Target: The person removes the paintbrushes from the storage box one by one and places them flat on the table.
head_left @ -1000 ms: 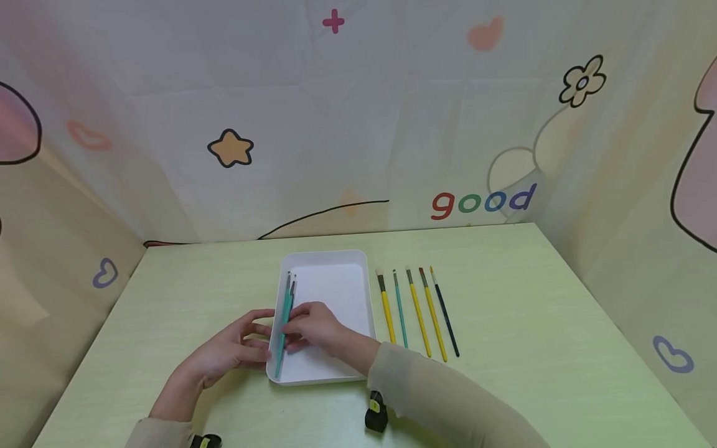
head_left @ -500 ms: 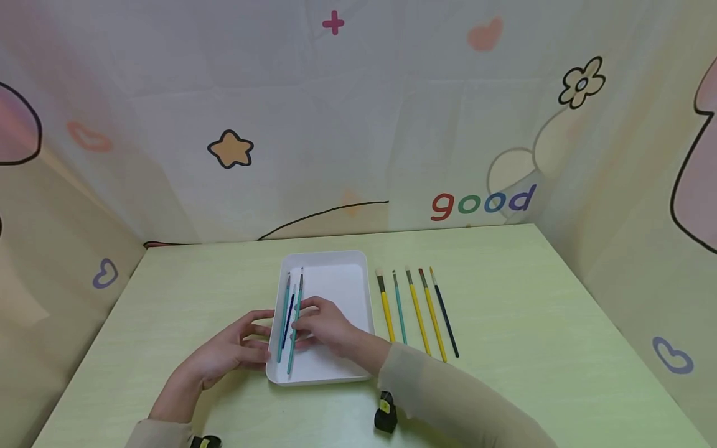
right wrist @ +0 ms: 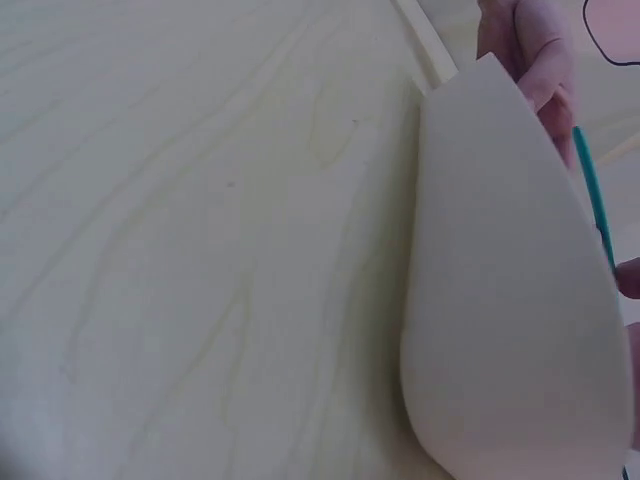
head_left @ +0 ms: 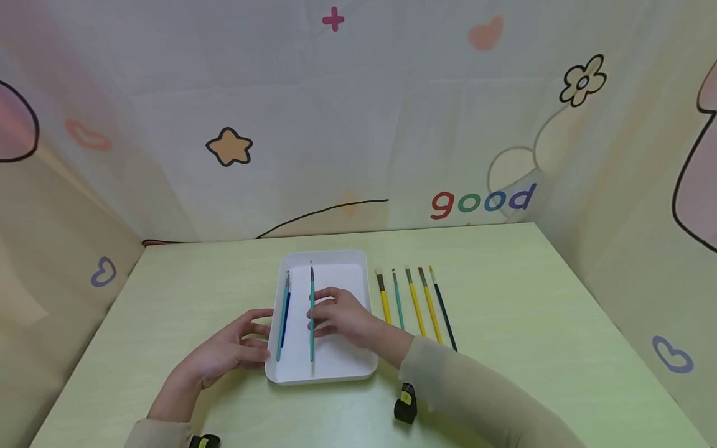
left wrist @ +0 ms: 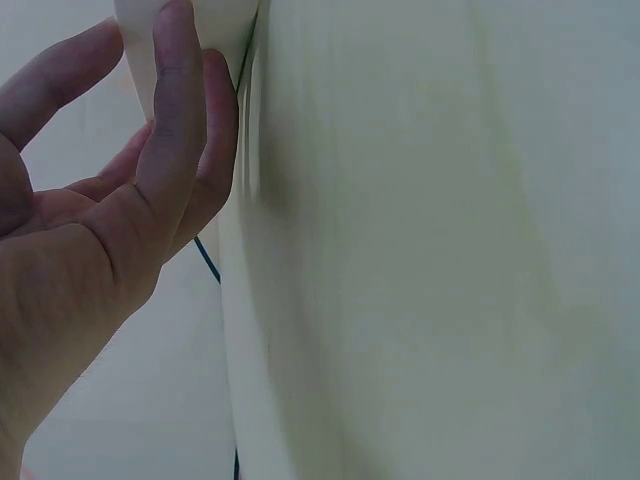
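Observation:
A teal-handled paintbrush (head_left: 312,298) stands out over the white tray (head_left: 347,274), pinched between the thumb and fingers of my right hand (head_left: 344,317). In the right wrist view, the teal handle (right wrist: 592,190) shows beyond the tray's side wall (right wrist: 510,290). Along the tray's left side lie another teal paintbrush (head_left: 282,323) and, close beside it, a dark blue one (head_left: 287,317). My left hand (head_left: 235,345) rests its fingertips against the left wall of the tray. In the left wrist view, the left hand's (left wrist: 130,200) gently bent fingers touch the tray's white wall (left wrist: 225,30).
Right of the tray, several paintbrushes lie in a row: a wide yellow one (head_left: 384,298), a teal one (head_left: 398,298), more yellow ones (head_left: 416,302) and a black one (head_left: 445,314). My right forearm crosses over their lower ends. A printed curtain (head_left: 313,124) walls the table (head_left: 532,298).
My right hand has moved right within the tray with the teal paintbrush, away from the two brushes at the left side. The left hand has stayed at the tray wall.

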`<state>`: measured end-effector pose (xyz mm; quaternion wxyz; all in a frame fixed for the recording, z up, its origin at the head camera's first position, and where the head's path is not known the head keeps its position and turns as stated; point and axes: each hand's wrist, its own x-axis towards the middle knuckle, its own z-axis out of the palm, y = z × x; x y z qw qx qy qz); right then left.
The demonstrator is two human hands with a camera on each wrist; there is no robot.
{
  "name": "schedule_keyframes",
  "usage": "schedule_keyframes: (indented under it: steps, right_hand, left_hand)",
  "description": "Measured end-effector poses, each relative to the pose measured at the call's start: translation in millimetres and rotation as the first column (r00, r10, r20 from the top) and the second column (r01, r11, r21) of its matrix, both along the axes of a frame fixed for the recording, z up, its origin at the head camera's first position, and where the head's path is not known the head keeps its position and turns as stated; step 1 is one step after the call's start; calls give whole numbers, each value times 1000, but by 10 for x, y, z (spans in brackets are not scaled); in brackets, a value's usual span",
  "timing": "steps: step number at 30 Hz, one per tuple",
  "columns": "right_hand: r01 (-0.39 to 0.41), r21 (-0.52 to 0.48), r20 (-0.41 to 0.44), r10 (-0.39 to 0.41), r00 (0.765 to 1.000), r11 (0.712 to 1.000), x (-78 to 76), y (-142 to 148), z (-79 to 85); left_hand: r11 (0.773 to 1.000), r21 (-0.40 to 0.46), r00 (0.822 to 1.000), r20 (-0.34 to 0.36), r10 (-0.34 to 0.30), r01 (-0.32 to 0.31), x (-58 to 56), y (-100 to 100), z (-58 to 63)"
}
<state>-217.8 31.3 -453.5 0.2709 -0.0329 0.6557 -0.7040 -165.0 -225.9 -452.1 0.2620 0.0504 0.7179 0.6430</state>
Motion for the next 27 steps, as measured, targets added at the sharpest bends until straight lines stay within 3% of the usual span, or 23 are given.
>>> schedule_keyframes:
  steps: [13,27]
  right_hand:
    - [-78,4,-28,78,997,997,55,203,196]
    - [-67,48,-58,70,996,997,196,568,274]
  left_hand:
    - [1000,2,1000,3,5,-5,-7,-12,-20]
    - [1000,5,1000,-13,-7,7,-8,-32,-24]
